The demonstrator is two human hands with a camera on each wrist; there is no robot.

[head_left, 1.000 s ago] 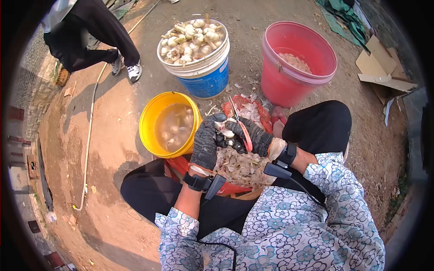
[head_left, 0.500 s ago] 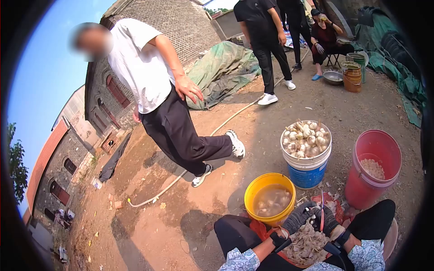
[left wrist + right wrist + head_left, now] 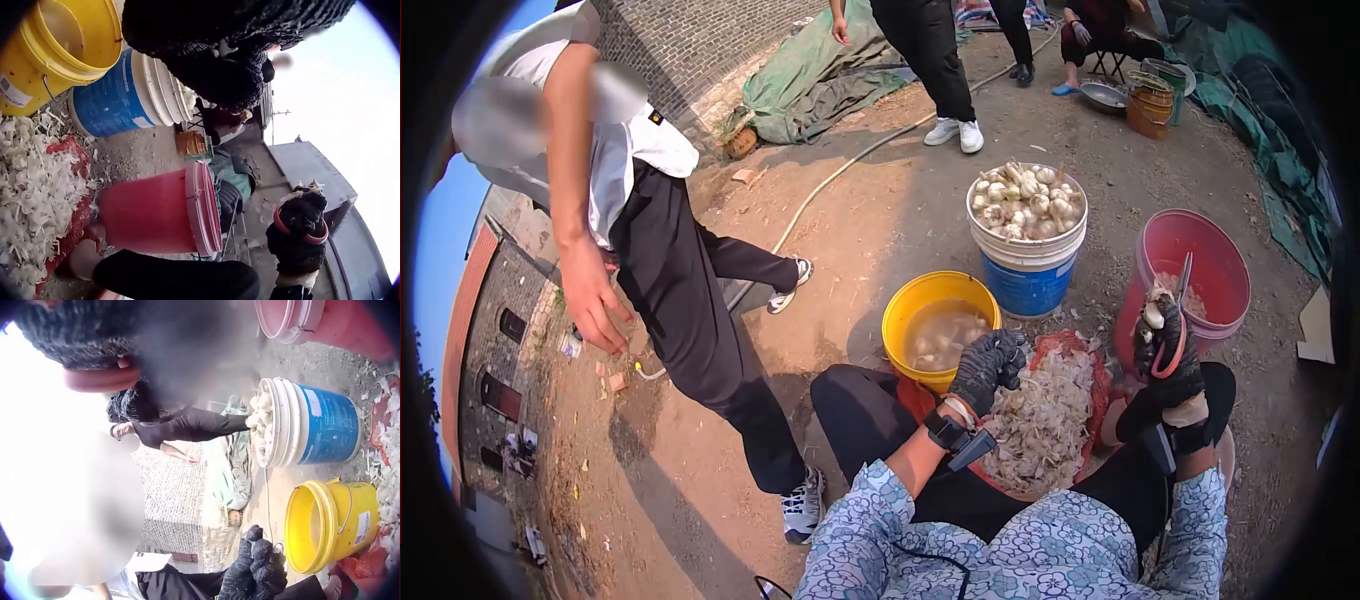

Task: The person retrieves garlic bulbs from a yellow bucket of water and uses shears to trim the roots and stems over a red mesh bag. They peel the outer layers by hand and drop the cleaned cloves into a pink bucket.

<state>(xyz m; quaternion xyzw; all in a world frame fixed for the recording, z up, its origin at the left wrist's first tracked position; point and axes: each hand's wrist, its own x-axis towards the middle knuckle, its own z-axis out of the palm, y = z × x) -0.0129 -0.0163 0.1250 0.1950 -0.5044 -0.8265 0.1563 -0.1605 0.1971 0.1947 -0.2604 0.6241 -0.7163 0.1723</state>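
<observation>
My right hand [image 3: 1184,378], in a dark knit glove, is raised at the near side of the pink bucket [image 3: 1137,325]. It holds scissors [image 3: 1184,280] with pinkish-red handles, blades upward, and a pale garlic clove [image 3: 1153,316] at its fingers. My left hand [image 3: 988,368], gloved alike, has its fingers curled beside the yellow bucket [image 3: 891,335]; a small pale bit shows among its dark fingers in the left wrist view, but I cannot tell whether it is held. Below and between the hands lies a heap of garlic skins [image 3: 1040,430] on red netting [image 3: 1103,385].
A blue-and-white bucket [image 3: 1027,285] heaped with garlic bulbs [image 3: 1025,205] stands ahead. The yellow bucket holds cloudy water. A person in a white shirt [image 3: 665,150] is close on the left, near a hose [image 3: 830,183]. Others are farther back.
My hands, together over the skins before, have parted. The right one has moved right with the scissors, toward the pink bucket. The head view has swung, and the white-shirted person now appears closer.
</observation>
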